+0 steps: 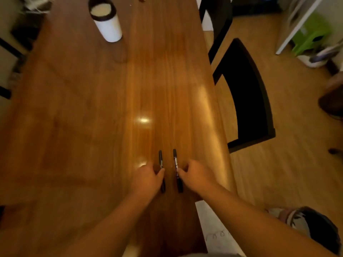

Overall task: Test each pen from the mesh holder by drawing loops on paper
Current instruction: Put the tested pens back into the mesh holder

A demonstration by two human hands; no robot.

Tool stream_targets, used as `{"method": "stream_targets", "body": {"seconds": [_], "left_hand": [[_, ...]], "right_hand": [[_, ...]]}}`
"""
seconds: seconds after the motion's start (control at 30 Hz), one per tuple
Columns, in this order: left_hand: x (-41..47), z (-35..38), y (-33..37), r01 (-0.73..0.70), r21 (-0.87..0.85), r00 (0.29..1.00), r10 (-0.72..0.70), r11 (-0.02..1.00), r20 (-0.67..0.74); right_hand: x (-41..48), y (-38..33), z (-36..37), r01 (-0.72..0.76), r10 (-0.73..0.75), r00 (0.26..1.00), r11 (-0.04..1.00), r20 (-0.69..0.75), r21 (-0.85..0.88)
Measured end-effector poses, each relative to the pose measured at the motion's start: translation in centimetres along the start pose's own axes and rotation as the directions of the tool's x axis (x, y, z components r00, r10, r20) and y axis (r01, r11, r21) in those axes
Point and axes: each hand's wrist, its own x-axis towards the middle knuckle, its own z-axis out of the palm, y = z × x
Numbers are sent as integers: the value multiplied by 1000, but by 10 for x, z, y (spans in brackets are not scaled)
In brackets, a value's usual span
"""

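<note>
The two pens lie side by side on the wooden table (92, 108), near its right edge and close to me, both pointing away toward the far end. The left pen (160, 160) is slim and dark. The right pen (176, 164) is a little thicker, with a pale label band on its barrel. Both look capped, though the picture is too soft for me to be sure.

The left hand (146, 175) sits on the left pen with its fingers curled and the thumb tip against the barrel. The right hand (198, 173) mirrors it, fingers curled and one tip touching the right pen. I cannot tell whether either hand has actually closed a pinch or is only resting on its pen.

I read this as the stage between tests: pens being picked up or set down, not drawing. The paper (213, 229) lies near right, partly under the right forearm, and already shows a few faint loops (215, 235). The next move calls for lifting one pen, uncapping it and bringing it back to that sheet.

At the far left stands a white cylinder (107, 23) with a dark rim. I can't say whether it is the holder. A dark chair (248, 97) stands off to the right.
</note>
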Motion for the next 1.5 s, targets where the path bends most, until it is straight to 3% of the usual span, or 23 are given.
{"method": "stream_targets", "body": {"seconds": [0.17,0.37,0.57,0.73,0.83,0.9,1.2,1.37,1.5], "left_hand": [[17,6,8,-4,137,1000,3,991,11],[18,14,9,-73,238,997,72,968,16],[4,10,16,-108,214,994,104,971,28],[-35,15,17,-52,-128,996,61,990,67],[-75,23,13,151,-487,981,-68,861,184],[-107,30,6,228,-596,968,-111,770,227],[-250,88,-28,315,-815,936,-302,486,182],[-305,99,-48,288,-907,891,-433,307,136],[-353,97,-87,266,-939,825,-556,217,105]], "right_hand": [[21,-16,7,-6,2,999,990,-34,-139],[30,-11,5,-7,4,1000,988,-18,-153],[14,6,-11,-11,1,998,986,57,169],[-25,40,-24,-19,-28,995,887,94,462],[-55,66,-31,-32,-36,992,848,119,528],[-77,83,-33,-56,-40,985,842,166,536],[-165,150,-25,-45,-95,934,926,345,376],[-187,140,-1,98,-189,896,967,401,236],[-199,102,43,250,-293,818,956,495,153]]}}
